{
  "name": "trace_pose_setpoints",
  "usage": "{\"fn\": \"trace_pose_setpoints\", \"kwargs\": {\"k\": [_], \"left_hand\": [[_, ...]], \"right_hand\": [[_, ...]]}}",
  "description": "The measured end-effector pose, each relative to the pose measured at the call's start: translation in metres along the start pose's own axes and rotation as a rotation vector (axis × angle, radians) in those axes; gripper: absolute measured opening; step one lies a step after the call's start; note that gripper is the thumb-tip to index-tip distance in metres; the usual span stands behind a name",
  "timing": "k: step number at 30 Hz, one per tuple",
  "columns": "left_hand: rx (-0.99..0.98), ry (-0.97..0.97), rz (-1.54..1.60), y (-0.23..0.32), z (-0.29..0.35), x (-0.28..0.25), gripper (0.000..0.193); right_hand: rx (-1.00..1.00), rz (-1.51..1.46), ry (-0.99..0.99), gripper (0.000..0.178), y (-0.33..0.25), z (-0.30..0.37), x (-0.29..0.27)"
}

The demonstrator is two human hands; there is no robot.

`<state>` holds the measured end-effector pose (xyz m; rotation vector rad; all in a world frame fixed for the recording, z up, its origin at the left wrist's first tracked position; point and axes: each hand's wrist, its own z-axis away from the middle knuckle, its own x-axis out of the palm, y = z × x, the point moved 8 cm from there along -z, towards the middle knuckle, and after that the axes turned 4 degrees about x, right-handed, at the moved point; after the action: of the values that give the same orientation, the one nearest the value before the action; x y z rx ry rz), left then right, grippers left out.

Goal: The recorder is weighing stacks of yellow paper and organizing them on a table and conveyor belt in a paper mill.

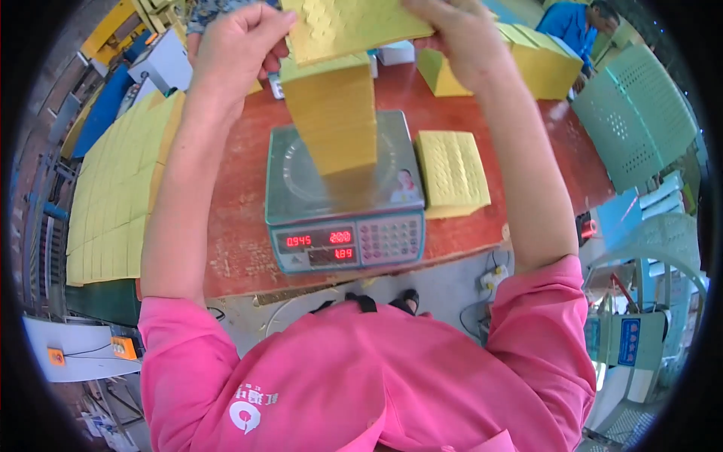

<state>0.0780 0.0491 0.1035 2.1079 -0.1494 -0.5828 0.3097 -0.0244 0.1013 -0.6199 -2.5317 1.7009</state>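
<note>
My left hand (242,39) pinches the left edge of a thin sheaf of yellow paper (354,29), patterned with small perforated marks. At its right edge my right hand (465,41) grips the same sheaf; some fingertips are hidden behind it. Directly beneath, a tall stack of yellow paper (331,113) stands on the plate of a digital weighing scale (290,192). The sheaf overlaps the stack's top in this view, so I cannot tell whether they touch. Red digits glow on the scale's front panel. A shorter stack of yellow paper (456,172) sits on the table just right of the scale.
The worn red table (241,256) carries everything. Many yellow stacks (120,188) stand in rows at left, with more yellow stacks (538,68) at far right. A person in blue (568,30) bends beside those. A green plastic chair (640,113) stands right of the table.
</note>
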Motion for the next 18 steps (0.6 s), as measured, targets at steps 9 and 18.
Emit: {"fn": "trace_pose_setpoints", "kwargs": {"k": [9,18], "left_hand": [[-0.177,-0.137,0.067,-0.018,0.067,0.165,0.021],[-0.453,-0.111,0.168,-0.088,0.136,0.232,0.045]], "right_hand": [[0.369,-0.360,0.077,0.027,0.120,0.119,-0.099],[0.518,-0.051,-0.010,0.030,0.229,0.158,-0.108]]}}
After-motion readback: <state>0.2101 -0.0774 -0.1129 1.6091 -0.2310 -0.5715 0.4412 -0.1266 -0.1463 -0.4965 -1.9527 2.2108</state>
